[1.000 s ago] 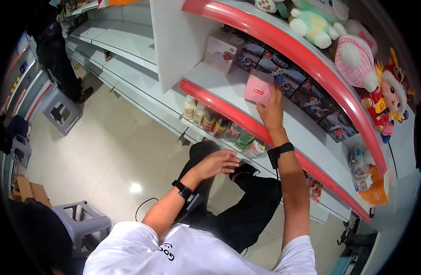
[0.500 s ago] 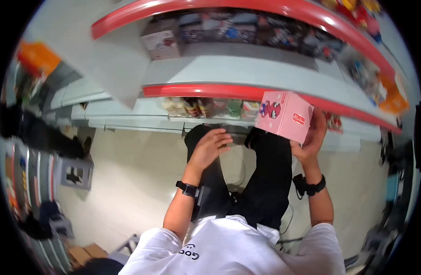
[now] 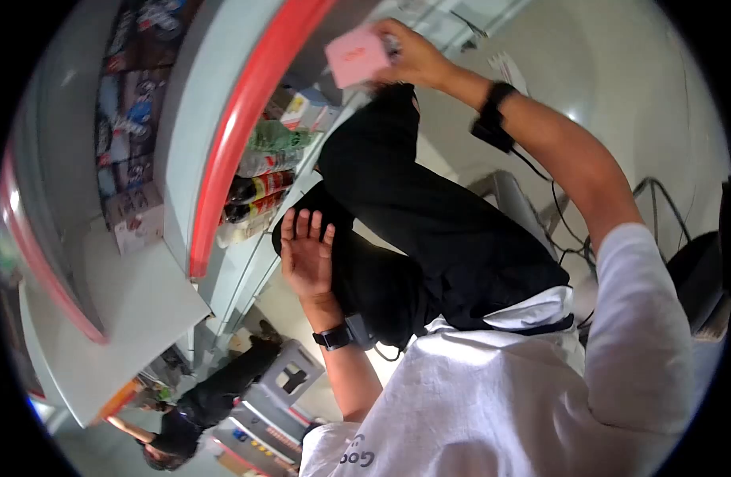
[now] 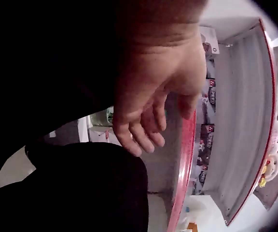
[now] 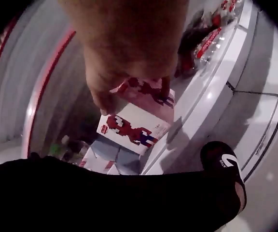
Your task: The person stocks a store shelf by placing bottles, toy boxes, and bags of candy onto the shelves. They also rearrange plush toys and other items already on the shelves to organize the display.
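The right hand (image 3: 413, 57) grips a pink box (image 3: 356, 57) near the front of the lower shelf. In the right wrist view, the right hand (image 5: 129, 63) has its fingers and thumb around the box (image 5: 132, 128), whose faces show a red and blue pixel figure. Palm up, the left hand (image 3: 308, 258) is held over the dark trousers with nothing in it; its fingers are apart. The left wrist view shows the left hand (image 4: 153, 92) with loosely bent fingers, also empty.
Bottles (image 3: 258, 187) and a small carton (image 3: 302, 109) stand on the lower shelf, below a red shelf edge (image 3: 230, 143). Boxes with vehicle pictures (image 3: 135, 115) line the shelf above. A grey stool (image 3: 290, 374) and another person (image 3: 214, 401) are farther off.
The head view has swung round. The right hand has carried the pink box from the upper shelf down to the lower shelf's front. The left hand has turned palm up.
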{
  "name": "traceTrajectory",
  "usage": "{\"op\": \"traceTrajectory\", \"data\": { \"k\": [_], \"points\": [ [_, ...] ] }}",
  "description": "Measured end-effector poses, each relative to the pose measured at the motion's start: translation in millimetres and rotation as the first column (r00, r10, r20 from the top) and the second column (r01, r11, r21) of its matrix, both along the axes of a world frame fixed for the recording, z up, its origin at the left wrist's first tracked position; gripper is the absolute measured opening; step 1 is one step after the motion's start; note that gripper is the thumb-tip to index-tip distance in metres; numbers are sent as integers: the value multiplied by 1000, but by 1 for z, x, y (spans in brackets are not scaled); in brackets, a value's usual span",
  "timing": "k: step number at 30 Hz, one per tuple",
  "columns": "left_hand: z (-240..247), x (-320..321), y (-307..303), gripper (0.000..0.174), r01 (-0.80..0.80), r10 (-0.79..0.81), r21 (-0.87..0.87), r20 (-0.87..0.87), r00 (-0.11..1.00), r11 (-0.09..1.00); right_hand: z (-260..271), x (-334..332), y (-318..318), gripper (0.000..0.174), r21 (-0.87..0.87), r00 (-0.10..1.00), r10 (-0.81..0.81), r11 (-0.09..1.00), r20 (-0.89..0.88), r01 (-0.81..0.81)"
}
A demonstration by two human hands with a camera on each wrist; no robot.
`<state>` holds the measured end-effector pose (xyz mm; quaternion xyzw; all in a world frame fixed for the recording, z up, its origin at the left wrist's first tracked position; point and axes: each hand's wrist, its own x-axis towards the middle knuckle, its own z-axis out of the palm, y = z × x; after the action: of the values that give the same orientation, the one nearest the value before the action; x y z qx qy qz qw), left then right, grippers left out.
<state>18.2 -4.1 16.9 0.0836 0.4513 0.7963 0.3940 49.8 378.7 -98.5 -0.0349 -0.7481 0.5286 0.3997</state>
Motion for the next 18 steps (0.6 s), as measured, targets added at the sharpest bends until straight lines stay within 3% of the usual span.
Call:
{"op": "traceTrajectory", "data": {
  "k": [2, 3, 5, 6, 8, 9, 10, 11, 13, 14, 15, 17, 18],
  "points": [
    [1, 2, 1, 53, -13, 13, -13, -15, 1000, 1000, 5, -22, 1, 71, 59, 990, -53, 997, 131, 46],
    [2, 2, 4, 53, -12, 12, -32, -10, 1000, 999, 20, -24, -3, 54, 16, 996, -94, 995, 5, 94],
    [8, 2, 10, 54, -12, 11, 25, 73, 997, 1000, -5, -69, 16, 67, 191, 981, -138, 968, -134, 162],
    [8, 0, 11, 56, -7, 4, 31, 88, 996, 1000, -17, -99, 28, 67, 176, 980, -143, 970, -137, 166],
    [11, -3, 18, 57, 21, -23, 26, 109, 994, 999, -36, -147, 44, 72, 199, 958, 218, 963, -187, -181],
    [12, -4, 20, 58, 41, -45, 37, 129, 991, 999, -38, -154, 46, 72, 184, 960, 214, 966, -180, -181],
    [12, -7, 20, 60, 47, -52, 35, 138, 989, 998, -40, -161, 52, 71, -88, 949, 304, 946, -83, -311],
    [13, -8, 20, 60, 45, -48, 21, 145, 988, 999, -35, -166, 55, 69, -363, 911, 412, 846, -17, -390],
    [15, -10, 23, 61, 65, -70, 38, 147, 987, 997, -31, -180, 59, 70, -110, 979, 206, 972, -15, -206],
    [15, -10, 24, 63, 63, -69, 44, 157, 985, 997, -32, -197, 56, 71, 132, 973, -90, 989, 211, 63],
    [14, -10, 25, 63, 64, -69, 38, 163, 984, 997, -37, -204, 53, 71, 126, 972, -90, 990, 217, 63],
    [15, -10, 25, 63, 48, -55, 43, 183, 982, 998, -28, -203, 37, 75, 387, 781, -440, 880, 443, 276],
    [14, -10, 24, 64, 60, -68, 47, 189, 980, 997, -17, -199, 33, 77, 278, 763, -362, 929, 535, 245]
  ]
}}
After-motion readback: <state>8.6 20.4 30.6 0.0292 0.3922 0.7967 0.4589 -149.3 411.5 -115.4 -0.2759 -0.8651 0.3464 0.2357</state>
